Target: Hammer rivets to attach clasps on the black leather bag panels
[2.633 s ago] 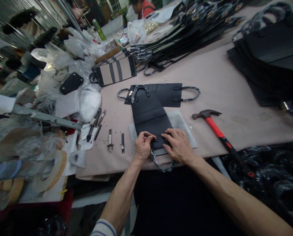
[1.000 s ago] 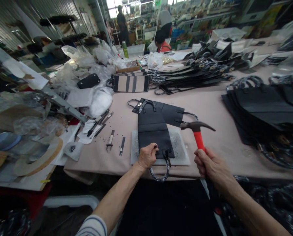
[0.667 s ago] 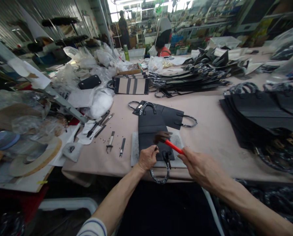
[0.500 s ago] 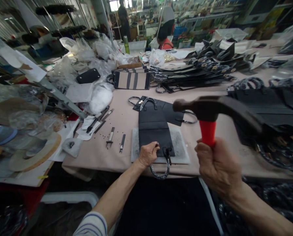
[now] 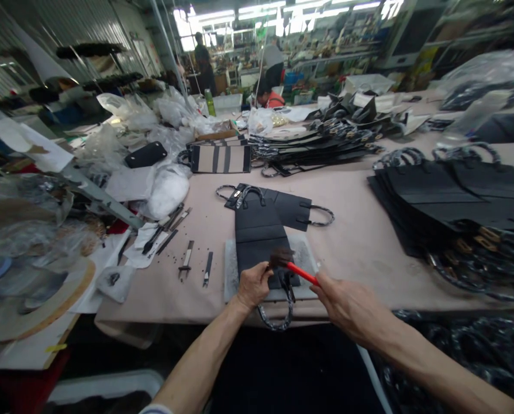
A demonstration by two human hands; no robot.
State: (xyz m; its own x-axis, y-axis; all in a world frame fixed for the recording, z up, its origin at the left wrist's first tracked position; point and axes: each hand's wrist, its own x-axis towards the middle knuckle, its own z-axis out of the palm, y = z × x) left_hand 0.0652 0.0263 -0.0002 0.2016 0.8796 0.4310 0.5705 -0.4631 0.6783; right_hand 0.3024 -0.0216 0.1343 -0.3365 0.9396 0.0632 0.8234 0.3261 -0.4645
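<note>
My right hand (image 5: pixel 345 299) grips the red handle of a claw hammer (image 5: pixel 300 273). The hammer's dark head is down right at the fingertips of my left hand (image 5: pixel 254 286). That hand is closed in a pinch around a small punch, mostly hidden by fingers and hammer head. Under both lies a black leather bag panel (image 5: pixel 257 233) on a pale stone slab (image 5: pixel 304 250). A plastic-wrapped handle loop (image 5: pixel 278 326) hangs from the panel over the table's front edge. Behind it, a second black bag panel (image 5: pixel 294 211) lies crosswise.
Two flat metal tools, including a pronged punch (image 5: pixel 207 270), lie left of the slab. Stacked black bag panels (image 5: pixel 447 190) occupy the right side; more panels (image 5: pixel 309 146) are piled behind. A striped panel (image 5: pixel 221 158) and plastic bags (image 5: pixel 166 190) sit at the left. People are in the background.
My right hand has swung the hammer down and left, from raised up to the left fingertips. My left hand stays on the panel. The camera view has tilted up and shifted right.
</note>
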